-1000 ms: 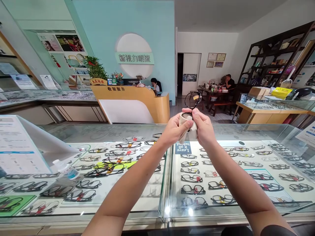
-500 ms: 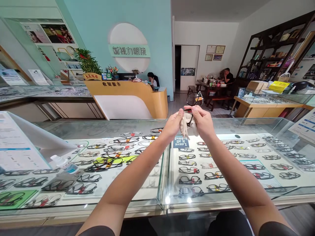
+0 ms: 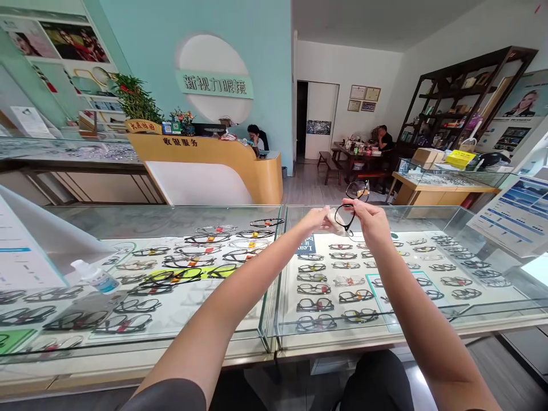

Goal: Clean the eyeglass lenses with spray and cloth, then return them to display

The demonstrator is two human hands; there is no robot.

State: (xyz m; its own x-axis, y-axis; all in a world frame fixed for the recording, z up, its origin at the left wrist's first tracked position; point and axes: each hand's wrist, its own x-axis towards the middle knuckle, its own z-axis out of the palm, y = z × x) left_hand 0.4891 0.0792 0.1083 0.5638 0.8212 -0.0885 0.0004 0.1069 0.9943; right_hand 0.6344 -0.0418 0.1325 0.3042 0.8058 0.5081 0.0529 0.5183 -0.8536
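Observation:
My right hand [image 3: 373, 222] pinches a pair of black-rimmed eyeglasses [image 3: 345, 217] near the bridge, above the glass display case [image 3: 280, 274]. One lens hangs toward my left hand, and the other stands up beyond my fingers. A pale cleaning cloth [image 3: 332, 217] is bunched in my left hand [image 3: 317, 219], right beside the lower lens. Whether the cloth presses on that lens I cannot tell. Under the glass, several rows of spectacle frames [image 3: 314, 305] lie below my forearms.
A spray bottle [image 3: 96, 277] stands on the case at the left, near a white sign [image 3: 25, 245]. Another sign [image 3: 516, 214] leans at the right. Farther back are a service counter [image 3: 205, 165] with a seated person [image 3: 257, 138], and another person [image 3: 384, 138] at a table.
My hands have moved apart: before, both were together with the cloth around the lens. Now the cloth is in my left hand and the lower lens shows uncovered. The view has turned slightly right.

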